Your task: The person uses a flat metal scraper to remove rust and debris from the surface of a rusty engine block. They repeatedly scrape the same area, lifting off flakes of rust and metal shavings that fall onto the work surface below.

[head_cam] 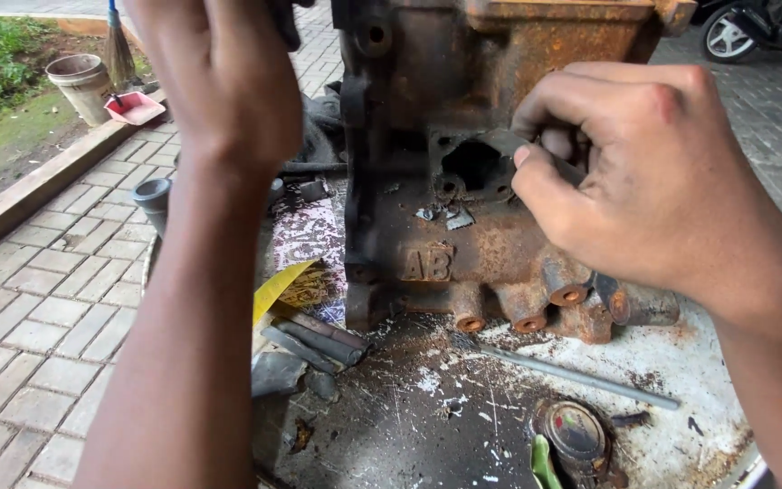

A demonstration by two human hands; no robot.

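A large rusty engine block (409, 81) stands upright on a dirty white work surface (681, 362). My right hand (644, 181) is closed around a thin flat metal scraper (504, 142), its blade against the block's face next to a dark opening (472, 166). Flakes of old gasket (450, 215) cling to the block just below. My left hand (228, 72) reaches up to the block's upper left; its fingers curl over something dark at the frame's top edge that I cannot identify.
A long metal rod (581, 376), a round tin lid (575, 427), dark cylindrical tools (319, 340) and a yellow strip (273, 288) lie on the surface. Paved ground lies left, with a grey pot (154, 197), a bucket (81, 83), a red dustpan (135, 107). Part of a motorcycle (753, 27) shows at top right.
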